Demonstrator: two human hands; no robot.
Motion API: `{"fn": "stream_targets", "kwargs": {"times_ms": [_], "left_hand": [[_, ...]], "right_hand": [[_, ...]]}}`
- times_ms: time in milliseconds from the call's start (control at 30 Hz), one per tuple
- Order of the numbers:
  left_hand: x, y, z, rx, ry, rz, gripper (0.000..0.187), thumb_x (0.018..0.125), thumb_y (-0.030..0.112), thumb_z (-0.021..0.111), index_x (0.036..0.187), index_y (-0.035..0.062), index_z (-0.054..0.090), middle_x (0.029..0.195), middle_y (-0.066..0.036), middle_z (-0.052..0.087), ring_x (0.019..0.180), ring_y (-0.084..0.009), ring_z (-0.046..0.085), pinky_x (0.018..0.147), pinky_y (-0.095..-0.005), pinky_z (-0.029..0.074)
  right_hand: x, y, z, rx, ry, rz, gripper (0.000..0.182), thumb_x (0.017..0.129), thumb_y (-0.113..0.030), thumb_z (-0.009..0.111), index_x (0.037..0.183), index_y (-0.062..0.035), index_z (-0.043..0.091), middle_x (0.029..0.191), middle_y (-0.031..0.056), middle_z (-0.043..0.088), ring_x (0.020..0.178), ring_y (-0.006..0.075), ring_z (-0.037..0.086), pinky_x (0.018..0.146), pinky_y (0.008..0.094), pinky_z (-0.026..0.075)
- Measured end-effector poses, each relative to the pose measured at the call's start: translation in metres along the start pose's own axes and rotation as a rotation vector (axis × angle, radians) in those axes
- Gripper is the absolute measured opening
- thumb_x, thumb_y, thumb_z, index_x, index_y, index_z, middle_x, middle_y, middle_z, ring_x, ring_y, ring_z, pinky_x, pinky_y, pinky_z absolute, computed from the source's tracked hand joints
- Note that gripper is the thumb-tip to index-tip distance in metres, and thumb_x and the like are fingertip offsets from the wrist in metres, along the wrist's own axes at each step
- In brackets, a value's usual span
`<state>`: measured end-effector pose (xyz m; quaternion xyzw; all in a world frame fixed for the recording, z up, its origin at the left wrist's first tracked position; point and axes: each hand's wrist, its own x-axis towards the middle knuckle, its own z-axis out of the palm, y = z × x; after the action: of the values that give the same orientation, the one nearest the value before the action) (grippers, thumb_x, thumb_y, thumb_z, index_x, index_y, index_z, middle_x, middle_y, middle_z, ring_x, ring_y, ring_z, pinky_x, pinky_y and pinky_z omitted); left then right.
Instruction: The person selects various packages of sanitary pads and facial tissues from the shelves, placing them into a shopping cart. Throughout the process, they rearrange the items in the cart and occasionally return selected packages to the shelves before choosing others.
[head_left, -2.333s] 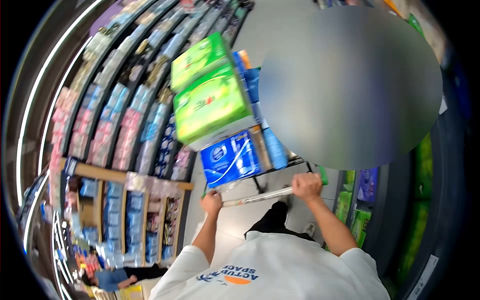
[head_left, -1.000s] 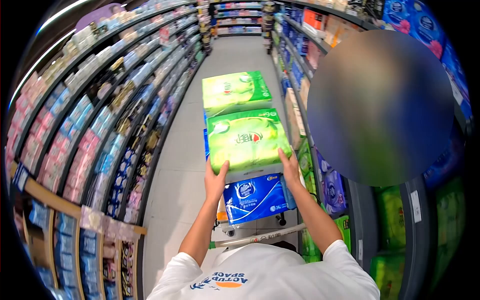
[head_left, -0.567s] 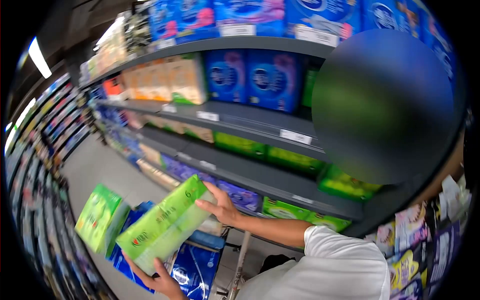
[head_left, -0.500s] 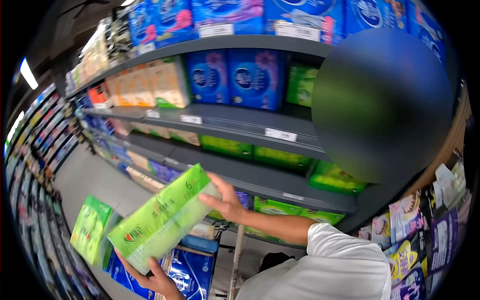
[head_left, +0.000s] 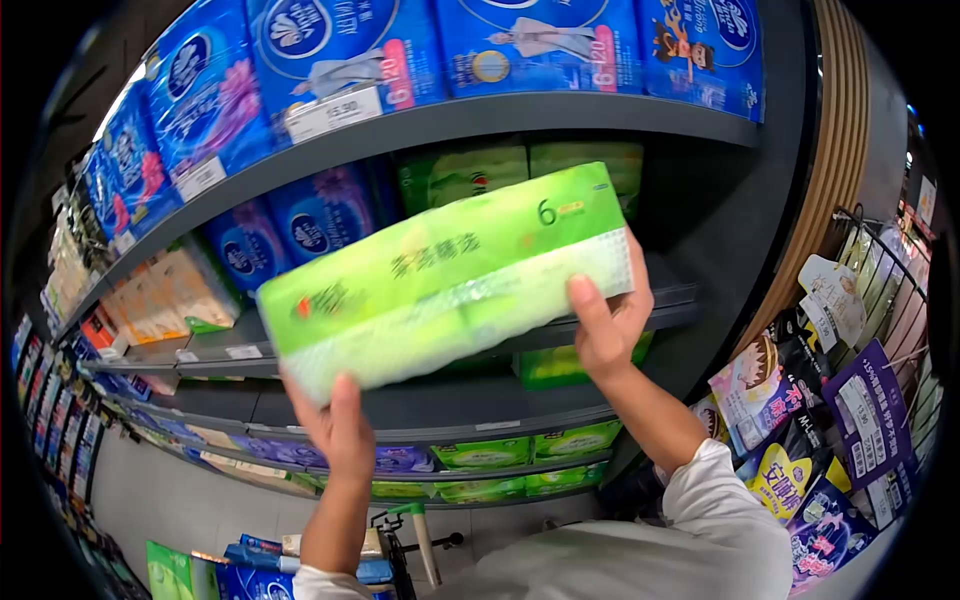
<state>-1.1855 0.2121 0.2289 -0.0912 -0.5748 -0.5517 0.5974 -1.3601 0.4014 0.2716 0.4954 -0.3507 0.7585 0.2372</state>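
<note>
Green tissue pack (head_left: 450, 275), long and rectangular, held up in front of the shelving between both hands, tilted with its right end higher than its left. Printed face toward the camera: a "6" near the upper right corner, a small red logo near the left end. Lower part of the wrapper is clear and shows pale rolls or packs inside.

Left hand (head_left: 335, 425): grip closed on the pack's lower left corner, thumb up over the front face, palm beneath. Right hand (head_left: 605, 320): grip closed on the pack's right end, thumb on the front face, fingers hidden behind.

Pack is level with the middle shelf (head_left: 450, 405), which carries more green packs (head_left: 480, 170) at the back, directly behind the held one. Whether the pack touches the shelf edge cannot be told. Blue packs (head_left: 300, 225) sit to the left on the same tier.

Top shelf (head_left: 500, 110) holds a row of large blue packs (head_left: 340, 45) with a price tag (head_left: 335, 115) clipped on its front lip. Lower shelf shows further green packs (head_left: 520, 445).

Right of frame: wire rack (head_left: 890, 290) hung with small sachets. Bottom left: trolley load (head_left: 240, 575) of blue and green packs, partly cut off by the frame.
</note>
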Motion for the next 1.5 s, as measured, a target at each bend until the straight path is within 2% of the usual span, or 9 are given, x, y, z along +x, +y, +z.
{"fn": "stream_targets", "kwargs": {"times_ms": [367,500,600,867,1000,1067,1167,1333,1500], "left_hand": [[0.13,-0.181,0.184,0.318,-0.508,-0.232,0.074,0.087,0.041,0.067,0.14,-0.0031,0.038,0.13,-0.019,0.056,0.118,-0.0262,0.054,0.099,-0.0333,0.039],[0.146,-0.246,0.223,0.442,-0.797,-0.434,0.085,0.087,0.029,0.064,0.15,0.0001,0.016,0.138,-0.023,0.048,0.127,-0.0345,0.048,0.105,-0.0369,0.038],[0.132,-0.269,0.243,0.496,-0.716,-0.097,0.093,0.079,0.016,0.063,0.152,0.0025,0.006,0.137,-0.026,0.048,0.127,-0.0397,0.047,0.104,-0.0392,0.039],[0.13,-0.293,0.264,0.529,-0.562,-0.15,0.092,0.077,0.011,0.062,0.152,0.0061,0.01,0.128,-0.026,0.055,0.116,-0.0424,0.054,0.096,-0.0433,0.045],[0.124,-0.283,0.259,0.668,-0.562,-0.192,0.083,0.079,0.017,0.061,0.15,0.0068,0.019,0.119,-0.025,0.061,0.11,-0.0422,0.058,0.091,-0.0455,0.048],[0.123,-0.269,0.253,0.775,-0.586,-0.227,0.069,0.082,0.025,0.061,0.142,0.0052,0.033,0.114,-0.024,0.064,0.106,-0.0414,0.06,0.089,-0.046,0.049],[0.116,-0.251,0.244,0.612,-0.701,-0.312,0.058,0.082,0.017,0.062,0.134,-0.0006,0.044,0.122,-0.021,0.06,0.106,-0.0396,0.061,0.093,-0.0404,0.05],[0.096,-0.165,0.181,0.875,-0.683,-0.048,0.033,0.058,0.007,0.062,0.089,-0.0052,0.064,0.09,-0.03,0.062,0.078,-0.0454,0.062,0.069,-0.0508,0.051],[0.073,-0.135,0.048,0.922,-0.169,0.238,0.024,0.06,0.003,0.062,0.082,-0.0065,0.063,0.092,-0.026,0.058,0.091,-0.0447,0.053,0.082,-0.049,0.044]], "right_hand": [[0.127,0.121,-0.163,-0.553,0.369,0.261,0.053,0.078,-0.029,0.074,0.113,0.0086,0.06,0.1,0.0161,0.068,0.092,0.0236,0.062,0.084,0.0344,0.047],[0.16,0.177,-0.237,-0.629,0.386,0.495,0.053,0.077,-0.027,0.075,0.114,0.0075,0.061,0.104,0.017,0.068,0.096,0.0261,0.063,0.085,0.036,0.047],[0.167,0.208,-0.269,-0.552,0.376,0.526,0.053,0.077,-0.026,0.076,0.116,0.0063,0.061,0.106,0.0167,0.067,0.099,0.0263,0.062,0.087,0.0352,0.045],[0.172,0.217,-0.266,-0.742,0.335,0.446,0.055,0.08,-0.029,0.076,0.118,0.0058,0.057,0.116,0.0208,0.064,0.105,0.0275,0.061,0.091,0.0361,0.045],[0.163,0.206,-0.246,-1.09,0.353,0.386,0.057,0.081,-0.03,0.074,0.121,0.0047,0.054,0.116,0.0244,0.061,0.109,0.0362,0.058,0.094,0.04,0.043],[0.16,0.205,-0.236,-1.36,0.173,-0.286,0.056,0.081,-0.026,0.071,0.125,0.0021,0.05,0.116,0.0261,0.057,0.112,0.0421,0.052,0.098,0.046,0.04],[0.155,0.188,-0.181,-1.338,-0.021,-0.637,0.041,0.082,-0.018,0.065,0.119,-0.0011,0.057,0.114,0.0244,0.058,0.112,0.0399,0.051,0.099,0.0506,0.039],[0.119,0.196,-0.04,-0.882,-0.439,-0.399,0.018,0.088,-0.014,0.063,0.103,-0.0043,0.067,0.116,0.0168,0.062,0.108,0.0337,0.058,0.093,0.042,0.046],[0.06,0.172,0.117,-0.499,-0.672,-0.407,0.015,0.088,-0.015,0.066,0.095,-0.0009,0.066,0.1,0.0137,0.066,0.107,0.0307,0.059,0.09,0.039,0.046]]}}
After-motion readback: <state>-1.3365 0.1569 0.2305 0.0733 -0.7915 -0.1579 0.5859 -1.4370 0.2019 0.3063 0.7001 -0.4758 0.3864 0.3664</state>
